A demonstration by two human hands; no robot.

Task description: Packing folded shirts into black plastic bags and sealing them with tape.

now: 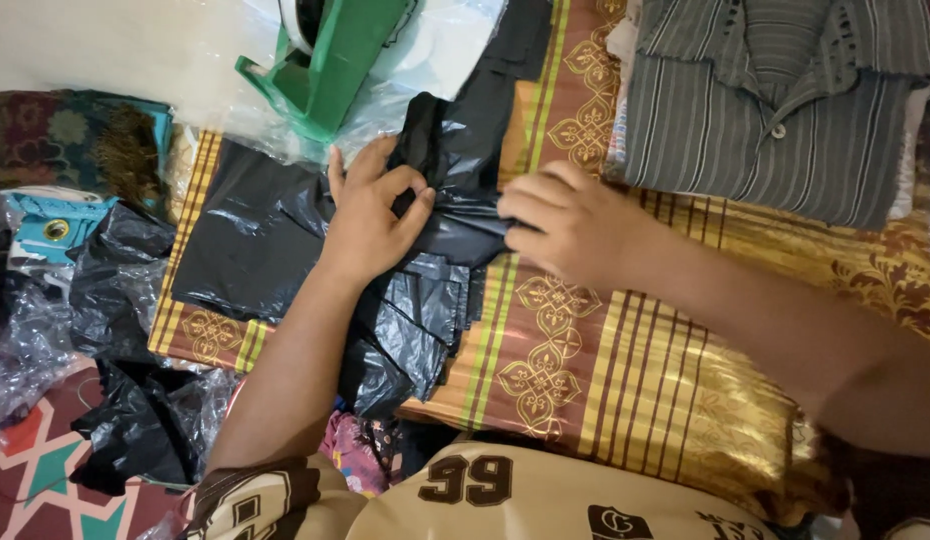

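left hand (370, 215): pinched on black bag (455, 190) | right hand (575, 225): fingers curled, clamped on bag's edge | bag laid on striped cloth (585, 370), beside grey shirt (775, 110) | plastic best kept flat, creases pressed firmly

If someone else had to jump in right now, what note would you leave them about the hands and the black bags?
Left hand: pinching the black plastic bag at its bunched middle.
Right hand: gripping the same bag from the right side.
The bag lies on the striped gold-and-maroon cloth.
A folded grey striped shirt sits at upper right; more black bags lie at lower left.
Done: bag gathered. Left: bag unfilled, shirt unpacked.
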